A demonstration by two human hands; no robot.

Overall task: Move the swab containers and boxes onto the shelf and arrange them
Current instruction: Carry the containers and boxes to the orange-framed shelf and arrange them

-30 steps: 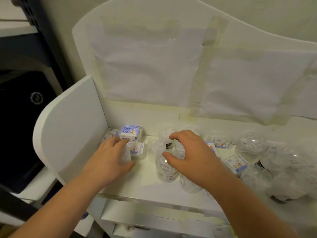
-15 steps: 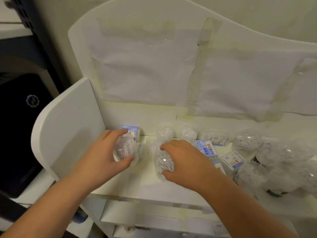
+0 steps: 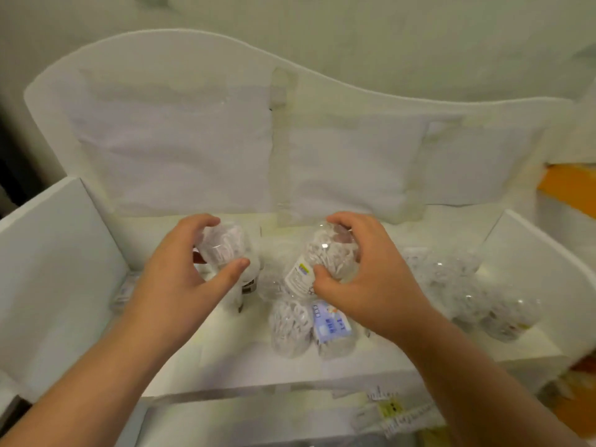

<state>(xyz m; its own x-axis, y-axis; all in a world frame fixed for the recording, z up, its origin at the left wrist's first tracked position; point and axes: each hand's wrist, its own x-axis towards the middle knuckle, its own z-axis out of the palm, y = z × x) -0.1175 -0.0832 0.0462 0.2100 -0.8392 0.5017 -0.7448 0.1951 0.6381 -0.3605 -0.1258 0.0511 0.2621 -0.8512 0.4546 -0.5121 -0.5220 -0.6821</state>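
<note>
The white shelf (image 3: 225,366), walled by a tall wavy back panel and two side boards, carries everything and gives a flat, steady floor to set things on. On it, to the right, a huddle of clear swab containers (image 3: 464,285) lies loosely piled; two more lie on their sides at the front centre, one beside a blue-labelled box (image 3: 332,327). These tubs look light and thin-walled, probably smooth enough to slip and springy under a hard squeeze, so a grasp round the body, thumb opposite fingers, seems the safest hold, rather than at the lid. The left hand (image 3: 174,285) holds one clear container (image 3: 222,245) just so, fingers curled over its top and thumb pressed to its near side, above the shelf's left half. The right hand (image 3: 374,279) grips a second container (image 3: 325,256), tilted, with its printed label turned down and left, fingers wrapped over the far end. Both tubs show packed white swabs through transparent plastic.
</note>
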